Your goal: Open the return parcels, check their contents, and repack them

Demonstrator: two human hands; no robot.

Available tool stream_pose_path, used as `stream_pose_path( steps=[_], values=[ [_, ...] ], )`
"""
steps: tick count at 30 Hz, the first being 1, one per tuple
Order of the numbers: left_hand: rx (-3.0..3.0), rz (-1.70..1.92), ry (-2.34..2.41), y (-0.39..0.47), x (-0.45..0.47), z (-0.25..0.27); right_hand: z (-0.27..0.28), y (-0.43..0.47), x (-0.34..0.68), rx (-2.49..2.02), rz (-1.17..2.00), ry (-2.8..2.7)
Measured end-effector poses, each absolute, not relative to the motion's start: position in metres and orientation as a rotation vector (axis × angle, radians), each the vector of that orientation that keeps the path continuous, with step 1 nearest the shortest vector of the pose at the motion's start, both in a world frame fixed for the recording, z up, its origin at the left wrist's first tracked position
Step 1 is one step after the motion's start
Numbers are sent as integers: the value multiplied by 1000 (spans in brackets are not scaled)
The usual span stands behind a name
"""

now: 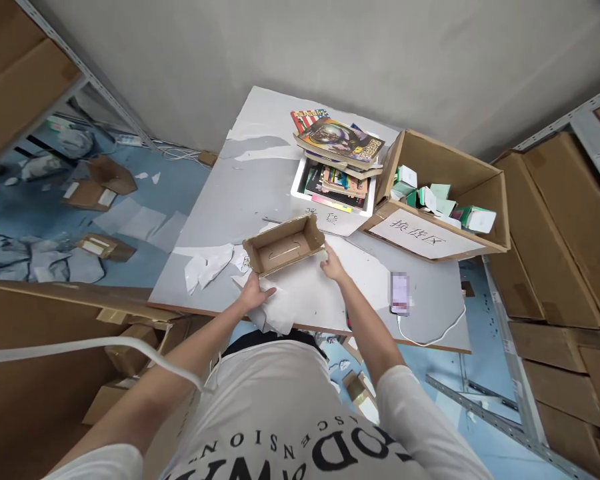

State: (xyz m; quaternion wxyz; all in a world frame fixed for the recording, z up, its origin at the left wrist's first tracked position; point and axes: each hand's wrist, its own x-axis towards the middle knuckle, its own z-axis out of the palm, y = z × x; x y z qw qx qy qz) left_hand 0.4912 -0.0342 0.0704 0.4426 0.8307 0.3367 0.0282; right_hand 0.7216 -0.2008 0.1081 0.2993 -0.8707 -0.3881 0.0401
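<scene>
A small open cardboard box (285, 250) is held slightly tilted over the table between my two hands, its inside facing me and bare apart from a slot in its base. My left hand (255, 291) grips the near left corner, thumb sticking out to the right and its other fingers partly hidden under the box. At the right end, my right hand (333, 263) holds the edge with its fingers. Crumpled white paper (207, 267) lies left of the box, and more white paper (280, 307) is spread beneath it by the table's front edge.
Behind the box, comic books (340, 140) are stacked on a white tray (297, 187). A large carton (500, 200) with green-and-white boxes stands at the right. A phone (399, 293) on a white cable lies in front of it. Shelves with cartons (555, 227) flank the table; packaging litters the floor.
</scene>
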Motion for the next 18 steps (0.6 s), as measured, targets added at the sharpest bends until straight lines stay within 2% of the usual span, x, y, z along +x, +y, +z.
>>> stream_pose_path(
  steps=[2,4,8,13,18],
  values=[
    [2027,93,867,-36,490,71,93,-187,707,-2145,387,-865],
    [1988,167,883,-37,486,75,91,-194,698,-2014,477,-672],
    [1939,311,813,-42,481,84,101,-245,675,-2036,417,-479],
    [2025,136,766,-54,496,76,90,-286,646,-2221,390,-285],
    [1993,61,693,-53,499,56,67,-297,640,-2107,444,-229]
  ],
)
